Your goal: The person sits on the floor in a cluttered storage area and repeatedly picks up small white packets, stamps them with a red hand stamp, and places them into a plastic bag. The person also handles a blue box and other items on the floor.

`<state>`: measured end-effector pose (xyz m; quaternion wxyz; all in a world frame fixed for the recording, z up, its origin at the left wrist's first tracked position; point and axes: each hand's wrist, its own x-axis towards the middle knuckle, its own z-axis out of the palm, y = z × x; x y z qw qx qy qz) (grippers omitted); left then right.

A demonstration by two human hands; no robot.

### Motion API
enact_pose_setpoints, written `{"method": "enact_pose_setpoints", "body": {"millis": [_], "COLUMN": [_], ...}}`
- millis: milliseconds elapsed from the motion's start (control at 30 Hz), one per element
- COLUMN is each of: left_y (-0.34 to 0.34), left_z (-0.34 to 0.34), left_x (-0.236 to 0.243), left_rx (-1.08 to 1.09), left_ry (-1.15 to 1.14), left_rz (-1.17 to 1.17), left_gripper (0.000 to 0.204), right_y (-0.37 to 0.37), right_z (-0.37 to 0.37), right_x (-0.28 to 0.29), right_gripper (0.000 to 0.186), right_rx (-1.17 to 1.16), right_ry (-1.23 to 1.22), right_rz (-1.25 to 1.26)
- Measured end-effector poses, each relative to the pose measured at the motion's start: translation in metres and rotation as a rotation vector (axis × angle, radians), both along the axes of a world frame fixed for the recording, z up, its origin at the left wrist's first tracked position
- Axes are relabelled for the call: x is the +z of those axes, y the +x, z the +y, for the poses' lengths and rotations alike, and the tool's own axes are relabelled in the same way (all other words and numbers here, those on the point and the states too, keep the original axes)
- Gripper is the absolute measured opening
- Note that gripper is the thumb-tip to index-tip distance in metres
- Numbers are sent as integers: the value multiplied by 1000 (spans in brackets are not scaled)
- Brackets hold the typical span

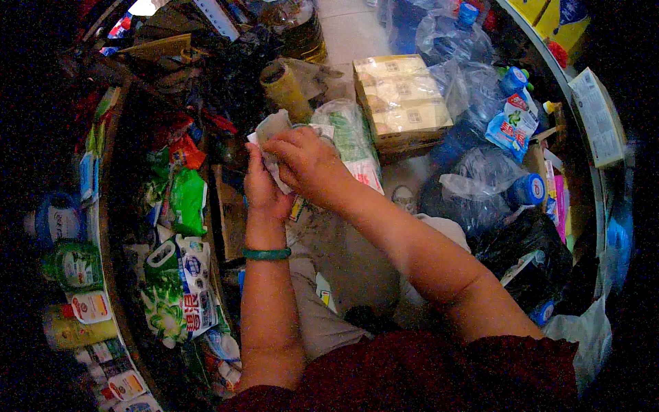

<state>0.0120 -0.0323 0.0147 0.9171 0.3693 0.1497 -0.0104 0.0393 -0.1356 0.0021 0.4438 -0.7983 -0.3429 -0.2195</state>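
Note:
A crumpled greyish-white cloth or tissue (276, 123) is between my two hands, in front of my knees. My left hand (264, 189) holds it from below, thumb up along its left side; a green bangle (266, 254) circles that wrist. My right hand (309, 161) crosses over from the right, its bent fingers closed on the cloth's near side. Whether the cloth wraps something is hidden by my fingers. Just beyond my right hand lies a clear-wrapped green and white pack (347, 134).
Wrapped tissue packs (401, 99) are stacked ahead on the right. Large plastic-covered water bottles (480, 189) and a black bag (528, 254) crowd my right. Detergent bags (182, 288) and a shelf of bottles (75, 264) line the left. A brown roll (285, 89) stands beyond my hands.

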Motion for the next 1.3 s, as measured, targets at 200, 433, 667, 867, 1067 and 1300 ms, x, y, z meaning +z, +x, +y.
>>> {"method": "enact_pose_setpoints", "body": {"millis": [200,433,667,867,1067,1300], "left_y": [6,13,2,1,-1,4], "left_z": [35,39,28,12,9,25], "left_x": [-13,-23,-7,-12,-7,-18], "left_rx": [9,122,99,-16,41,152], "left_ry": [20,-66,149,60,66,109], "left_rz": [-85,-183,-49,-38,-15,-70], "left_gripper": [61,61,46,40,42,50], "right_y": [-14,-13,19,2,8,-4], "right_z": [1,-6,-21,-7,-8,-6], "right_x": [4,13,4,14,6,-1], "right_gripper": [34,31,28,35,36,35], "right_rx": [236,157,-147,50,-35,55], "right_ry": [-111,-140,119,81,39,-48], "right_rz": [-8,93,110,17,106,44]}}
